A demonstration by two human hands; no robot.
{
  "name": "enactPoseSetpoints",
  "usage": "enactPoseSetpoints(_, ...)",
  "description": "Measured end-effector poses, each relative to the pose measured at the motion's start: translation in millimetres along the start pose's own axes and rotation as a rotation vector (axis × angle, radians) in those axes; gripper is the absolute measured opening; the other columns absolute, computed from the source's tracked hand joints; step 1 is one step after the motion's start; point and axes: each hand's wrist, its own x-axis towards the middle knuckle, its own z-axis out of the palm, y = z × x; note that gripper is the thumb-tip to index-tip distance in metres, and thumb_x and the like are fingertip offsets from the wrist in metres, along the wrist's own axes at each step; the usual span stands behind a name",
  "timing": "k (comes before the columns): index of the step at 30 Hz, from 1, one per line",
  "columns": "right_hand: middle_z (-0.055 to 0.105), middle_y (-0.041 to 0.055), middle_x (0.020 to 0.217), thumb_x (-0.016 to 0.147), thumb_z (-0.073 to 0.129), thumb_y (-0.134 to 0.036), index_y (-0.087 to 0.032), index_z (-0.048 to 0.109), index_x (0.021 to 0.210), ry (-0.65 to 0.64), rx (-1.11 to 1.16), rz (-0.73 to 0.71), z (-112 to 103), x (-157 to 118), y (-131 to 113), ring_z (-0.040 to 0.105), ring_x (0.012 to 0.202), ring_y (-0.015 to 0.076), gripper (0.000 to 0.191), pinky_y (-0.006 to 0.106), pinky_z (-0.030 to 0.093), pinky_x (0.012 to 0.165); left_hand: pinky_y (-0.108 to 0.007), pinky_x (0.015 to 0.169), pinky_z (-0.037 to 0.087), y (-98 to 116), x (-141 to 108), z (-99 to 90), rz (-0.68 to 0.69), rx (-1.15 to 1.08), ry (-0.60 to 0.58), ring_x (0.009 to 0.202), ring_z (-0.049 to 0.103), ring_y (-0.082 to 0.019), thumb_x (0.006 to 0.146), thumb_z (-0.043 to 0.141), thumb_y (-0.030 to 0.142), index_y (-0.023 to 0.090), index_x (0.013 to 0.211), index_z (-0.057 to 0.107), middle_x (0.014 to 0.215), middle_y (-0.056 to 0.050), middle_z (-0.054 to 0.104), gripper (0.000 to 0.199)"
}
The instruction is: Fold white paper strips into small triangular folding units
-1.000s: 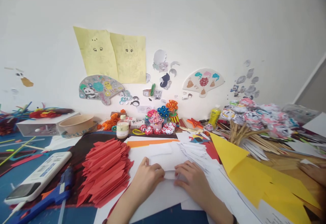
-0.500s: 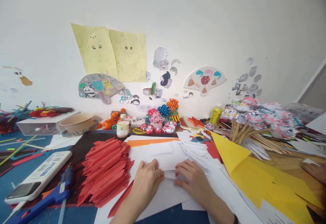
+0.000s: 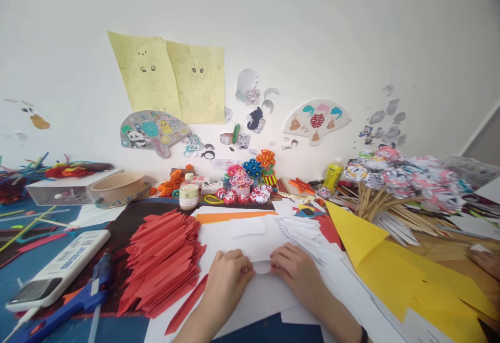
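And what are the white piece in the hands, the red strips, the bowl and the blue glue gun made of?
White piece: seems matte paper; it looks thin and bends.
Red strips: probably matte paper, with thin edges and sharp creases.
Bowl: tan and smooth; maybe plastic or wood, I can't tell.
Glue gun: likely smooth, hard plastic, from its moulded shape.

Matt white paper strip (image 3: 262,267); glossy blue plastic glue gun (image 3: 100,280).

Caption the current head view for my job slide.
Two hands, left and right, pinch a small white paper beside folded red strips.
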Motion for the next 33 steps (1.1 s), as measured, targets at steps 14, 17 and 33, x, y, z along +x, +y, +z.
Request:
enactPoseSetpoints(14, 0.065, -0.0017, 0.085, 0.085, 0.059, -0.015, -0.022, 0.06, 0.078, -0.03, 0.182, 0.085, -5.1, 0.9, -1.3, 0.055, 0.083, 0.0177, 0.011, 0.028, 0.041, 0.074, -0.031, 0.068, 0.032, 3.3, -0.6, 4.6, -0.035, 0.056, 0.069, 0.072, 0.055, -0.018, 0.086, 0.046, 0.015, 0.02, 0.072, 0.057, 0.076, 0.0, 0.062, 0.019)
enactPoseSetpoints(17, 0.063, -0.0011, 0.088, 0.081, 0.061, -0.012, -0.021, 0.06, 0.073, 0.003, 0.217, 0.144, -2.2, 2.4, -2.7, 0.055, 0.085, 0.0183, 0.012, 0.03, 0.041, 0.076, -0.032, 0.069, 0.032, 5.5, -0.1, 5.3, -0.07, 0.063, 0.086, 0.075, 0.055, -0.019, 0.086, 0.047, 0.016, 0.02, 0.072, 0.057, 0.075, 0.0, 0.061, 0.018)
enactPoseSetpoints(33, 0.057, 0.006, 0.093, 0.066, 0.069, -0.014, -0.018, 0.067, 0.059, 0.05, 0.379, 0.309, 9.8, 8.2, 6.5, 0.056, 0.089, 0.0216, 0.008, 0.033, 0.043, 0.082, -0.032, 0.071, 0.029, 1.5, 2.2, 12.6, -0.094, 0.12, 0.109, 0.079, 0.054, -0.02, 0.087, 0.047, 0.022, 0.02, 0.073, 0.059, 0.077, -0.001, 0.062, 0.018)
